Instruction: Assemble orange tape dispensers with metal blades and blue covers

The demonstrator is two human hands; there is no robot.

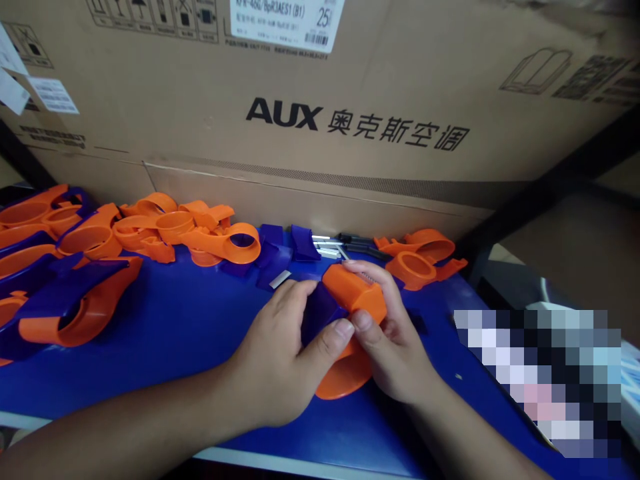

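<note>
Above the blue table, my left hand (285,353) is closed on a dark blue plastic tape dispenser piece (320,312). My right hand (400,353) grips an orange tape dispenser body (354,291), with its thumb on the near side and fingers around the far side. The two pieces touch, and both thumbs meet at the seam between them. A round orange section of the body hangs below my hands. Along the top edge of the orange part runs what looks like a toothed strip. My palms hide the rest of both pieces.
Orange parts (175,227) lie heaped at the back left, with blue-and-orange dispensers (75,300) nearer. Behind my hands are blue pieces (303,243), metal strips (327,247) and black-handled items (363,243). More orange parts (413,267) sit right. A cardboard box (350,167) walls off the back.
</note>
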